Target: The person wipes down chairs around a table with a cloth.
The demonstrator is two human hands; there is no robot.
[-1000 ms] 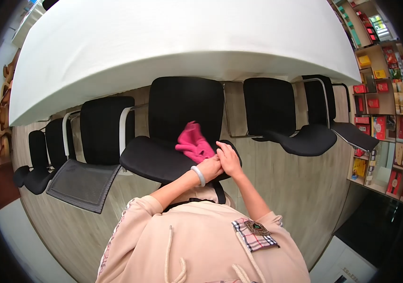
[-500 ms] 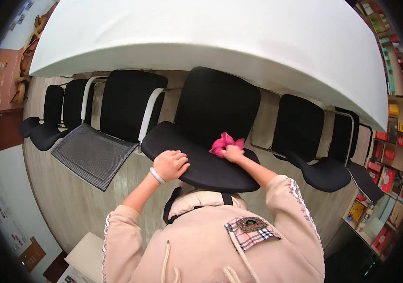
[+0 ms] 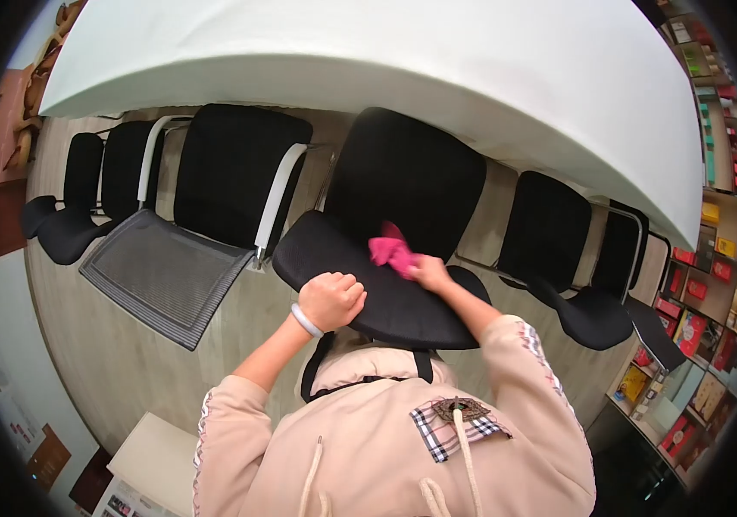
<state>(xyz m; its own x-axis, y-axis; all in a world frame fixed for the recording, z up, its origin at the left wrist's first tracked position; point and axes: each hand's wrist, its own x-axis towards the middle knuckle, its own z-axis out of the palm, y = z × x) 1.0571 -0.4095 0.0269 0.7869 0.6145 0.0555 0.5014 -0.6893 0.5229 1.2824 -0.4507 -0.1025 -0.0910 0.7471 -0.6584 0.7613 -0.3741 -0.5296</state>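
A black chair's back (image 3: 407, 181) rises in the middle, with its dark seat (image 3: 386, 302) nearest my body. Over that seat, my right hand (image 3: 429, 271) has its fingers closed on a bright pink cloth (image 3: 393, 252), which hangs out to the left of the fingers. My left hand (image 3: 331, 302), with a pale bracelet (image 3: 306, 320) on the wrist, is curled at the front left edge of the same seat. Whether its fingers grip the edge is hidden.
A long table with a white cover (image 3: 368, 69) spans the top. Other black chairs (image 3: 235, 172) stand on both sides, one with a grey mesh part (image 3: 166, 271). Shelves (image 3: 700, 306) with red and yellow boxes are at the right.
My hands, together a second ago, are now apart. The left is at the seat's front edge; the right has taken hold of the pink cloth and shifted it slightly left since half a second ago.
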